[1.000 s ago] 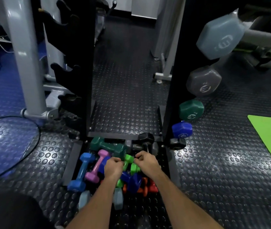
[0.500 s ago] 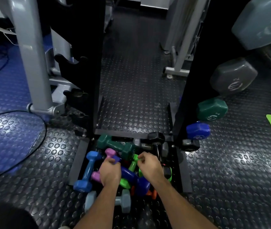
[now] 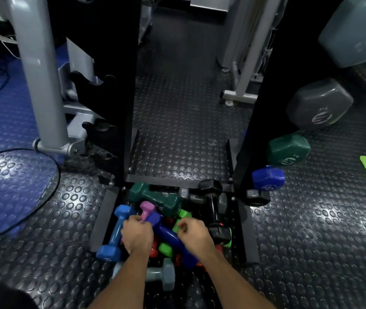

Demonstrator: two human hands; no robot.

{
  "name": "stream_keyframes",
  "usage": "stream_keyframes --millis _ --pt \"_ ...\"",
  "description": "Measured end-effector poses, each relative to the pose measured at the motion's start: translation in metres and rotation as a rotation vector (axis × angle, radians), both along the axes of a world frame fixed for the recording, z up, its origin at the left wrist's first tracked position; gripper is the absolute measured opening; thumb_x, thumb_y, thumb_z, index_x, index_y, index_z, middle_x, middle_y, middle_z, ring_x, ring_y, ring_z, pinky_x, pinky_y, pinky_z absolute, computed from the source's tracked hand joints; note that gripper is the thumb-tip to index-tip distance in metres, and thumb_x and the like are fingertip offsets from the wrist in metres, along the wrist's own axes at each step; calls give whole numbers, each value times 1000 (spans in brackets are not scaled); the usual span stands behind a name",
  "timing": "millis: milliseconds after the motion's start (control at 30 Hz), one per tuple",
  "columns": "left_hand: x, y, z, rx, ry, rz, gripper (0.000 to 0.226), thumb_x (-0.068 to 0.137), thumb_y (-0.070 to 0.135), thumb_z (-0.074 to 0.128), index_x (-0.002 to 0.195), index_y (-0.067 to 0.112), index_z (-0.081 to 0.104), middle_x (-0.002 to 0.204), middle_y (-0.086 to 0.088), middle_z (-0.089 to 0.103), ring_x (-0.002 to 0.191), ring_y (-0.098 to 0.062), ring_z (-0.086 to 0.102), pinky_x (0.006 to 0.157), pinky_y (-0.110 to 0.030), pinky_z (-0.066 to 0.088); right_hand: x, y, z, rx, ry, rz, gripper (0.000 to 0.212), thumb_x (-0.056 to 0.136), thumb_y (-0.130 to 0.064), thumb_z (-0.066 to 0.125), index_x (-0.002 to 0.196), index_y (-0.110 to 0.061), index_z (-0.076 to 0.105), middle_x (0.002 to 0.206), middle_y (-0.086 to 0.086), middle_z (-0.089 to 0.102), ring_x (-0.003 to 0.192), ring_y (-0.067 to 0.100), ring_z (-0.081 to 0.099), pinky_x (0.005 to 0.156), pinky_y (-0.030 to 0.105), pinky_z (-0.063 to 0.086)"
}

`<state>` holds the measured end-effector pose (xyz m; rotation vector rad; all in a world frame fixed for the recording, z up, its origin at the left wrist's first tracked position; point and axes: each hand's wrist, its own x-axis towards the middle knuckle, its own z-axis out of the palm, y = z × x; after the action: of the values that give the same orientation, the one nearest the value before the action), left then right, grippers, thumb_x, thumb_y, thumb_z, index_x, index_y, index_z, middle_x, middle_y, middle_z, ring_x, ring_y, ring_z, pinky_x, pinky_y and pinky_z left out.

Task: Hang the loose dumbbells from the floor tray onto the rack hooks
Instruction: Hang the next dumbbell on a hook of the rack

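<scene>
While gripped, pink dumbbell point(image 3: 145, 209) under left fingers point(image 3: 136, 220)

Loose dumbbells point(image 3: 155, 198) piled in floor tray point(image 3: 105, 217) between rack uprights point(image 3: 119, 85); hung dumbbells point(image 3: 289, 150) right.

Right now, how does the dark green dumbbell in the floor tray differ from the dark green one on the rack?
The tray's dark green dumbbell lies flat among other loose weights, its whole length showing; the racked dark green dumbbell hangs off the floor, showing only one end, with white markings. The racked one's end looks bigger, though it may only be nearer the camera. Both are dark green with faceted ends.
</scene>
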<state>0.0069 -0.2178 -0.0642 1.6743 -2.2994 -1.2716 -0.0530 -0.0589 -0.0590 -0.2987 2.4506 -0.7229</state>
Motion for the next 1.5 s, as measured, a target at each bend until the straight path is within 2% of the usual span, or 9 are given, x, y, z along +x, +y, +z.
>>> stream_keyframes --millis 200,367,567,667,800,933,1067,1233,1500 --pt "-5 4 -8 41 54 10 23 90 17 61 111 10 69 110 -14 68 98 -35 66 86 -41 50 -6 -12 -5 45 26 -109 27 96 -17 56 121 -13 67 118 9 67 105 30 68 89 36 52" --pt "-3 11 -21 18 40 -42 37 83 15 64 120 9 67 110 -15 67 98 -36 64 92 -45 52 -31 -35 -18 103 -102 -285 62 92 -20 65 148 -15 40 139 18 51 125 38 57 102 41 49" --pt "-8 8 -36 41 -8 -207 59 80 26 74 137 17 60 118 -14 69 106 -37 65 96 -44 51 -52 -42 -41 288 -252 -286 71 81 -45 80 140 -22 47 142 10 58 139 35 41 114 45 36" --pt "-6 8 -40 -19 -21 -231 55 83 25 76 135 19 61 118 -11 69 108 -34 66 95 -43 52 -56 -42 -51 280 -257 -272 69 74 -53 85 130 -23 59 139 6 61 134 32 51 113 45 39" --pt "-10 11 -33 -44 -66 -242 51 83 27 78 131 18 60 117 -9 69 108 -32 67 93 -42 54 -57 -38 -51 278 -197 -246 51 78 -41 82 122 -21 66 126 7 69 120 29 64 104 38 47" --pt "-17 21 -24 -102 -144 -251 49 84 16 68 132 9 57 125 -12 64 116 -32 62 101 -43 50 -52 -36 -47 243 -128 -201 44 85 -35 75 123 -19 62 125 8 68 118 28 65 105 39 47" --pt "-20 29 -23 -172 -85 -333 55 82 10 68 135 7 55 131 -10 61 125 -27 55 109 -42 44 -56 -35 -43 189 -140 -175 45 85 -30 75 123 -16 56 123 9 68 117 30 66 102 40 50" --pt "-20 28 -12 -190 -157 -365 55 86 23 68 137 12 51 134 -5 55 124 -24 51 106 -40 45 -56 -25 -41 74 -206 -262 47 75 -30 83 107 -21 50 108 1 65 98 21 66 81 32 52" --pt "-18 25 -8 -156 -135 -351 57 85 20 68 139 13 50 136 -7 53 126 -26 50 107 -45 44 -49 -22 -46 33 -214 -232 57 66 -45 76 113 -25 53 118 5 63 104 22 64 92 35 54"
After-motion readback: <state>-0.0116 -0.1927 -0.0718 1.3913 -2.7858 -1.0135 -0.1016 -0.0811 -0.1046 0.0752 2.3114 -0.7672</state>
